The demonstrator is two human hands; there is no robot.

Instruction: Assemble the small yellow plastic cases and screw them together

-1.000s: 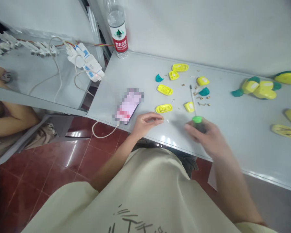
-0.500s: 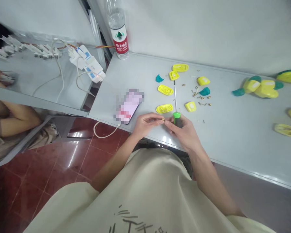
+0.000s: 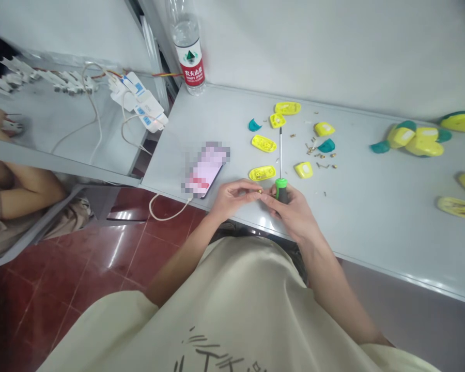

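Screwdriver point(image 3: 281, 181), shaft pointing away, fills the right hand point(image 3: 295, 211); just left of it, the left hand point(image 3: 230, 200) pinches a brass bit point(image 3: 260, 191).

Left hand point(image 3: 231, 199) pinching tiny brass-coloured piece point(image 3: 260, 191); right hand point(image 3: 296, 214) holding screwdriver point(image 3: 281, 184); yellow shell point(image 3: 262, 173) just beyond.

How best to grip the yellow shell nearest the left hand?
Probably pinch the yellow shell across its long sides, coming from above at its left end: it lies hollow side up, with the screwdriver close to its right end.
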